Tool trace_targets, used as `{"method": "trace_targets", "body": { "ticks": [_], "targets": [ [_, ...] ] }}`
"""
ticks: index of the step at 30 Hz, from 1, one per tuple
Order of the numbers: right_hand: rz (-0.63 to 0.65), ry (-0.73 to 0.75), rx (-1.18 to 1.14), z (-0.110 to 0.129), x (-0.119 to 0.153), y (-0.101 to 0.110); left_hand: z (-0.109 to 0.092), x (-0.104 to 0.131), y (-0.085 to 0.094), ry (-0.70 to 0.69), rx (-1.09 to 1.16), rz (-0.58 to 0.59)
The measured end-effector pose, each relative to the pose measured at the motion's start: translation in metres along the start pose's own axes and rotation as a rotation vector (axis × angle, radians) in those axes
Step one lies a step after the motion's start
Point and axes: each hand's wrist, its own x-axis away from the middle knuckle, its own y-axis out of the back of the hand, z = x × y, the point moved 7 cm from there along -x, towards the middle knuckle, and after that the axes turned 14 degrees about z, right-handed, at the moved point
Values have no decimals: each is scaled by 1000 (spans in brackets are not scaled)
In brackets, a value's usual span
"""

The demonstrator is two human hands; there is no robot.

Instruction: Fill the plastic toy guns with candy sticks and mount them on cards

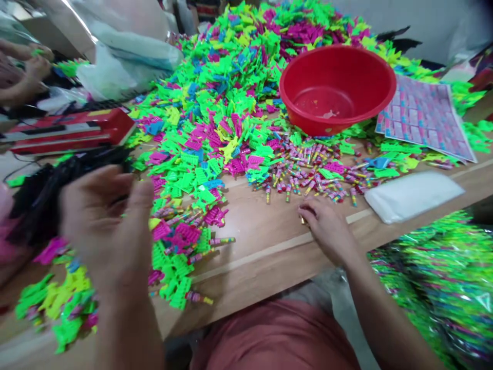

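Blurred and close to the camera, my left hand (pixel 111 226) is raised over the left part of the table. Its fingers are loosely curled with the thumb apart, and I see nothing in it. My right hand (pixel 327 223) rests low over the wood, fingertips pinched on a small tube (pixel 303 220) of which only a gold-coloured end shows. Just beyond it lies a spread of small printed tubes (pixel 304 172) with pink and yellow parts. Green, magenta, yellow and blue plastic pieces (pixel 204 177) cover the table between and behind my hands.
A red basin (pixel 337 87) stands at the back right beside a printed sheet (pixel 425 115). White plastic bags (pixel 414 195) lie near the right front edge. A red machine (pixel 73 128) and black plastic (pixel 42 200) are at left. Another person's hands (pixel 33 67) work far left. Filled bags (pixel 447 288) sit below.
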Motion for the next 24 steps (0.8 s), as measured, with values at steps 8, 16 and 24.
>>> {"method": "trace_targets", "body": {
  "ticks": [8,16,24],
  "targets": [
    [-18,54,182,13,-11,-28,-3,-25,-204,-190,-52,596],
    [41,79,97,13,-4,-35,18,-24,-241,-257,-154,740],
    [-31,183,-225,35,-4,-28,34,2,-198,-206,-119,616]
  ]
}}
